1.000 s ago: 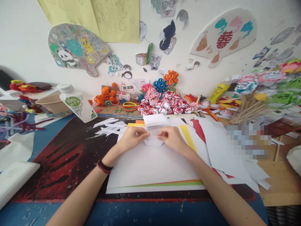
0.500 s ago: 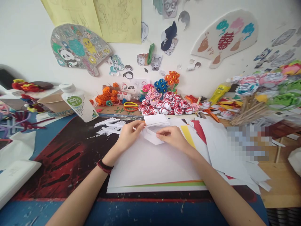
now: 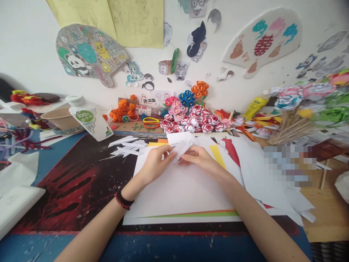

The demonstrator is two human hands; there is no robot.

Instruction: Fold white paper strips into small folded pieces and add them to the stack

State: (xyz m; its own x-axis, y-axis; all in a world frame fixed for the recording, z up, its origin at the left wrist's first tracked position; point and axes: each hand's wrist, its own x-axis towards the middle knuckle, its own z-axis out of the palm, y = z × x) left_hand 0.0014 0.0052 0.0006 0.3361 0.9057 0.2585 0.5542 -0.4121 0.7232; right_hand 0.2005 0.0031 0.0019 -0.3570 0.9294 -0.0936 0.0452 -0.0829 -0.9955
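Observation:
A small white piece of paper [image 3: 181, 148] is held up between both hands, tilted, over large white sheets [image 3: 180, 193]. My left hand [image 3: 159, 160] pinches its left edge between thumb and fingers. On the other side, my right hand [image 3: 197, 158] grips the lower right part, fingers closed. Just behind the held paper lies a stack of small white papers [image 3: 177, 138], partly covered by it. Thin white paper strips [image 3: 128, 146] are heaped on the black mat left of my left hand.
Red-and-white paper flowers [image 3: 196, 122] crowd the back edge. A white bottle [image 3: 88, 118] stands tilted at left, a white box [image 3: 20, 209] nearer. Loose white sheets [image 3: 261, 174] spread rightward, with stick-stemmed flowers [image 3: 289, 109] beyond. A yellow bottle [image 3: 255, 107] leans near the wall.
The small paper has been raised and turned in my fingers, now standing at a slant. My left hand has shifted right and slightly down, closer to my right hand.

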